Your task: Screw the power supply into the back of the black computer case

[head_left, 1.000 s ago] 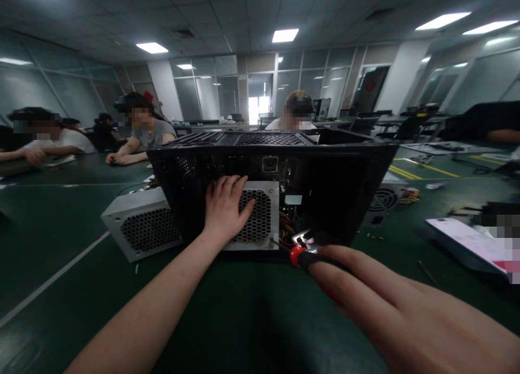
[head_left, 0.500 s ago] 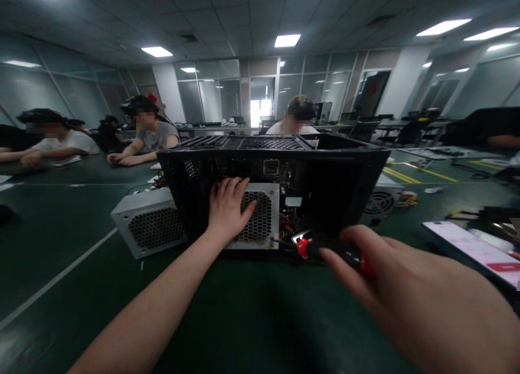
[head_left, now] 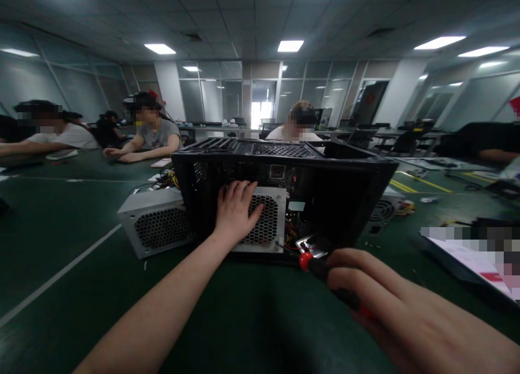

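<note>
A black computer case lies on the green table with its open side towards me. Inside it sits a grey power supply with a honeycomb vent. My left hand rests flat on this power supply, its fingers spread over the vent. A black and red screwdriver is gripped in my right hand. Its shaft points left, and the tip is at the lower right corner of the power supply, by a screw spot. Coloured wires and a small silver metal piece show beside the shaft.
A second grey power supply stands left of the case, and another with a fan grille stands behind its right end. A phone lies at the right. Several people sit around the tables.
My right hand has turned and lowered, so the screwdriver handle now slopes further down to the right. My left hand stays on the power supply. The view has shifted slightly.
</note>
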A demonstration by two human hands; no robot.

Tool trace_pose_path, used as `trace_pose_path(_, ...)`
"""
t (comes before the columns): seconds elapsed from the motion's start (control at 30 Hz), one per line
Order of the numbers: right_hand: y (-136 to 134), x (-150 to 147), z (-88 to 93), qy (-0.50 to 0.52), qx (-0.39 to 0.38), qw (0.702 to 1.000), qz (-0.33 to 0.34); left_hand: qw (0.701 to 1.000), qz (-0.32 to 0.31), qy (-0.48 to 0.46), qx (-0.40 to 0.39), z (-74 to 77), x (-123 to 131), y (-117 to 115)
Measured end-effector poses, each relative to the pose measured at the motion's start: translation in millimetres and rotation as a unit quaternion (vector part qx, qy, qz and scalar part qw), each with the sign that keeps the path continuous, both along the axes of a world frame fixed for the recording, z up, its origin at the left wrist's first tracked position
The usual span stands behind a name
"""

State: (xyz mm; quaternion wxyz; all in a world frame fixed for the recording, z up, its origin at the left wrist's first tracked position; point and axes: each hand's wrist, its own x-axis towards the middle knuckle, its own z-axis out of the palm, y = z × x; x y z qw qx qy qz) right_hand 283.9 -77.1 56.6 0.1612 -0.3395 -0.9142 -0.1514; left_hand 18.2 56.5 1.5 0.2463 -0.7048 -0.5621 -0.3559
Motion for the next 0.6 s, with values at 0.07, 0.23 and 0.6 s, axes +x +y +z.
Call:
trace_pose_path(0.07, -2, 0, 0.3, 0.009, -0.024, 1.000, 0.005, 1.000, 0.001, 0.004, 0.003, 0.1, 0, 0)
trace_pose_path(0.23, -1, -15, 8.9, 0.068, -0.025, 0.997, 0.004, 1.000, 0.000, 0.005, 0.004, 0.7, 0, -1)
trace_pose_path(0.6, 25, -28, -52.0, 0.341, 0.222, 0.913, -0.004, 1.000, -0.020, -0.015, -0.010, 2.8, 0, -2)
